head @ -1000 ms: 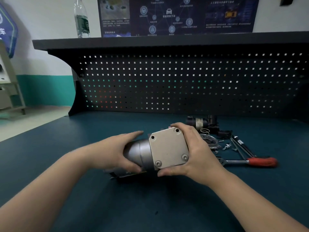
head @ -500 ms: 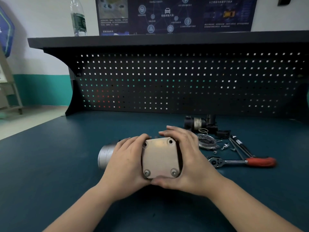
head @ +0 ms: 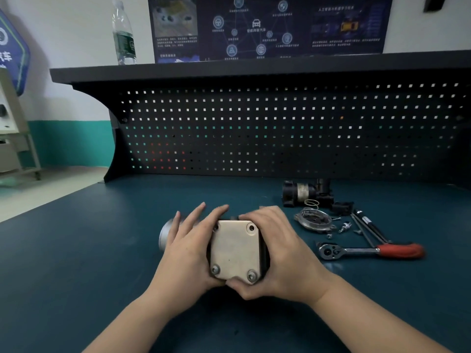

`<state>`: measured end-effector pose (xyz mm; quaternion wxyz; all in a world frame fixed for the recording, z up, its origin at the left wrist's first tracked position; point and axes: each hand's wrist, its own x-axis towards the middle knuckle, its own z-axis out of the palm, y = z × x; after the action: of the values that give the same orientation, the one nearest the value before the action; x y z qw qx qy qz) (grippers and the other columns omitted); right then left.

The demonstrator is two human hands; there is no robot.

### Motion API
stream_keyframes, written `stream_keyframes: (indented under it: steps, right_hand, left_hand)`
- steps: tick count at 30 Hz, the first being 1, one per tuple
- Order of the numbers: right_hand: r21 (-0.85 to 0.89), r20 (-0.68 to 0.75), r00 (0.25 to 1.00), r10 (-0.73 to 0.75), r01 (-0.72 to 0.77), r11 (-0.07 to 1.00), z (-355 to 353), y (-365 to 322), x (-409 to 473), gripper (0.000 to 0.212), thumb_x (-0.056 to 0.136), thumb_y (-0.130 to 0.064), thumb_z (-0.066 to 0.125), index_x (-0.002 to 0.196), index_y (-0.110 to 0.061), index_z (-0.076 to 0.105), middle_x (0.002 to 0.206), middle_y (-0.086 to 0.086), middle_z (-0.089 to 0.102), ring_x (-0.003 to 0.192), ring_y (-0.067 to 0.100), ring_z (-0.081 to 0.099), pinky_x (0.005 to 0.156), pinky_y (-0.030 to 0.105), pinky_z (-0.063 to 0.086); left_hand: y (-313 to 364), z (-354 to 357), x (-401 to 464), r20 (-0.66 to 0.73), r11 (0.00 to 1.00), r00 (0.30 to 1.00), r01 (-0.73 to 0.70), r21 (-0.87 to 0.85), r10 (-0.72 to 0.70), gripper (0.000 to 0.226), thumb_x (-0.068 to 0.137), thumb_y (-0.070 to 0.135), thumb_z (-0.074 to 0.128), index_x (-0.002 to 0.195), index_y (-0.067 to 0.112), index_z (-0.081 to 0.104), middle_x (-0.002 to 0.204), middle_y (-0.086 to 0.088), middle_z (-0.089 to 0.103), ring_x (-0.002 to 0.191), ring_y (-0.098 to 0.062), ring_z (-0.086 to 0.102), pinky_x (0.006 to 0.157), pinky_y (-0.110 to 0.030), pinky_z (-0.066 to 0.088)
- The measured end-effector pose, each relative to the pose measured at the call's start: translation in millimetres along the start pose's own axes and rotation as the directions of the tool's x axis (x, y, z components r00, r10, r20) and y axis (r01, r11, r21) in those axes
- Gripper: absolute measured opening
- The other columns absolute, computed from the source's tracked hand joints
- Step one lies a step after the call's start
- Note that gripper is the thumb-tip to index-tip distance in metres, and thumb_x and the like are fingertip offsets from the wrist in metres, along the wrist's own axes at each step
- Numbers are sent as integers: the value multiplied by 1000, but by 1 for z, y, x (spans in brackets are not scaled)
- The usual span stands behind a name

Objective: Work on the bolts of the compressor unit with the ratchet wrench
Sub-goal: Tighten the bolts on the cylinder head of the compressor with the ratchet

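The compressor unit (head: 235, 252) lies on the blue-green bench, its square metal end plate facing me. Two bolts sit in the plate's lower corners; the two upper corners show holes. A silver cylinder end (head: 165, 234) sticks out to the left. My left hand (head: 187, 253) lies over the unit's left side with fingers stretched out across the body. My right hand (head: 279, 253) wraps the right side, thumb under the plate's lower edge. The ratchet wrench (head: 369, 250) with a red handle lies on the bench to the right, untouched.
Behind the wrench lie a round metal cover (head: 314, 220), a spring (head: 311, 203), small screws (head: 344, 227), black rods (head: 369, 226) and a black motor part (head: 305, 193). A dark pegboard (head: 280, 133) backs the bench; a water bottle (head: 123, 34) stands on its shelf.
The unit was turned and lowered onto the bench with its end plate square to me. My left hand shifted from under the cylinder to over its left side; its fingers have now straightened.
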<state>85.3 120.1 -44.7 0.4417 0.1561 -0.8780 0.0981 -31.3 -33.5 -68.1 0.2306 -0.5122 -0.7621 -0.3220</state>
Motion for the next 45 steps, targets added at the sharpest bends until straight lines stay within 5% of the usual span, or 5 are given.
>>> stream_keyframes:
  steps: [6,12,23,28,45]
  right_hand:
    - [34,-68,997,-25,27,999,4,4,-5,78,64,-51,77,121,-10,43,107,9,56,100,18,46,94,22,41]
    - [1,-74,996,-48,48,999,4,9,-7,79,65,-54,75,121,-9,43,107,10,56,101,19,46,96,23,40]
    - [-82,-100,986,-134,126,989,11,5,-16,85,64,-52,80,122,-4,41,108,16,58,104,27,50,99,43,45]
    - [-35,-183,973,-141,137,990,23,-7,-18,83,66,-56,75,121,-5,40,116,5,41,108,24,45,98,42,45]
    - [-115,244,887,393,-376,920,40,-3,-20,98,79,-75,46,147,-25,-4,144,-7,8,135,8,4,112,34,-3]
  left_hand:
    - [-35,0,-9,129,927,919,375,-1,-372,137,41,61,68,129,50,-37,146,25,-23,143,-2,-12,117,-29,1]
    - [-64,-1,-1,342,72,628,538,-840,-699,26,82,18,54,104,3,56,102,-11,60,89,-22,57,80,-30,42]
    - [-15,9,22,244,17,452,500,-866,-858,70,77,41,73,131,6,47,131,-14,52,118,-29,54,100,-42,44]
    - [-5,2,39,-23,245,339,628,-739,-941,72,62,49,81,113,23,37,136,-8,23,91,-22,41,78,-33,39]
    - [-11,4,72,-458,655,469,567,-499,-755,66,76,21,69,122,0,28,147,-16,6,120,-34,27,78,-30,28]
